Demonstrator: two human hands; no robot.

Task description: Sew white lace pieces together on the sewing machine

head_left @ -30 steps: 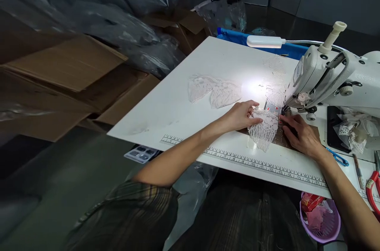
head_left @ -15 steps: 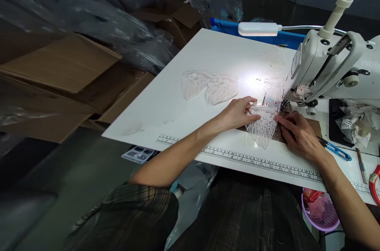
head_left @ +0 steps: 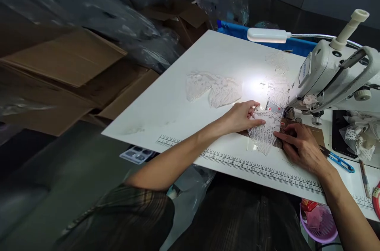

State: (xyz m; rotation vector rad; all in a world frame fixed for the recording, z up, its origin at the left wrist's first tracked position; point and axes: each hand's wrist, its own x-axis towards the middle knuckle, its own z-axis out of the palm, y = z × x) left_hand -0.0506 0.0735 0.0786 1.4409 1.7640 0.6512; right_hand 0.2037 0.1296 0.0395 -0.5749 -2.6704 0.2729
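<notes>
A piece of white lace lies in front of the sewing machine's needle area, its scalloped end hanging toward the table's front edge. My left hand pinches its upper left side, thumb on top and fingers behind. On the other side, my right hand rests on the table with its index fingertip touching the lace's right edge, its fingers apart. More lace lies just behind the presser foot, under the lamp's glare. The sewing machine stands directly to the right.
Joined lace pieces lie on the white table at left. Blue thread snips, a pen-like tool and red-handled scissors lie at right. A purple basket is below; cardboard boxes stand left.
My right index finger has slid down the lace's right edge, toward me. My left hand keeps its pinch. The whole view has shifted slightly.
</notes>
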